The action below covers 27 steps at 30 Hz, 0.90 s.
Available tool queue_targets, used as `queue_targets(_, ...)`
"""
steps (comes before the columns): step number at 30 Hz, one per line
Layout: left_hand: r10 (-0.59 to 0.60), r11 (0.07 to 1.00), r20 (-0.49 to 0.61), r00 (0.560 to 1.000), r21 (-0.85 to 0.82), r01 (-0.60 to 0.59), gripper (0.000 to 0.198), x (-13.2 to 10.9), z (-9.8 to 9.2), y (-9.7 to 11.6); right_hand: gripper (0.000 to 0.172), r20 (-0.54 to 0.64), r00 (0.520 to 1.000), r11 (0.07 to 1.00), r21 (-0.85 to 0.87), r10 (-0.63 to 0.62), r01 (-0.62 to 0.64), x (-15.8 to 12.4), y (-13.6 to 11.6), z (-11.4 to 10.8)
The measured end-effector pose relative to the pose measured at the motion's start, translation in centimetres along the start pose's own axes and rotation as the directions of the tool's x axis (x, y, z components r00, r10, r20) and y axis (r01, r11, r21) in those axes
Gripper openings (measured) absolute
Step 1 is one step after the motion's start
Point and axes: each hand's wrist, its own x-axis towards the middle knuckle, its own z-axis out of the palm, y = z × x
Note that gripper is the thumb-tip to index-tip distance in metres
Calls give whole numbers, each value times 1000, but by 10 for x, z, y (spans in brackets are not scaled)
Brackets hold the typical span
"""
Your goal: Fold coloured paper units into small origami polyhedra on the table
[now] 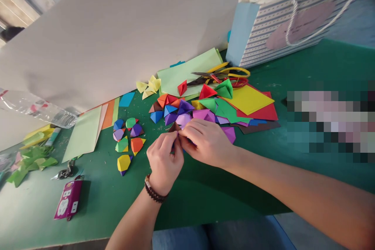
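Observation:
Both hands meet at the middle of the green table [205,203], fingertips touching around a small dark brown folded paper piece [175,127]. My left hand [165,154], with a beaded bracelet on its wrist, pinches it from the left. From the right, my right hand [205,140] presses its fingers on the same piece; part of the piece is hidden. Just beyond the hands lies a pile of folded paper pieces in red, blue, purple and green, such as a red one [207,91]. Left of my left hand are several two-coloured pieces, one of them yellow and purple [124,162].
Scissors [216,76] lie on pale green sheets [187,72]. Yellow and red sheets [246,99] are at the right of the pile. A striped paper bag [281,23] stands behind. Leftward are a plastic bottle [38,107], a purple packet [68,199] and green scraps [31,162].

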Motion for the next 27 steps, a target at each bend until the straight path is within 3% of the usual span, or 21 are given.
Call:
queue_targets(13,-15,999,68,998,-28,17,9,3,-3,-5,25,53,998,999,22,-43,42,3,4,-2)
queue_targets(18,-65,983,72,995,-164,76,11,5,-3,-9,25,55,997,998,27,-61,59,2,5,0)
queue_targets(24,-225,940,42,973,-254,228,11,6,-1,-12,11,139,970,932,281,197,-230,1,8,3)
queue_targets(27,-288,911,87,954,-282,301,12,4,3,-12,8,153,961,909,317,231,-269,1,8,4)
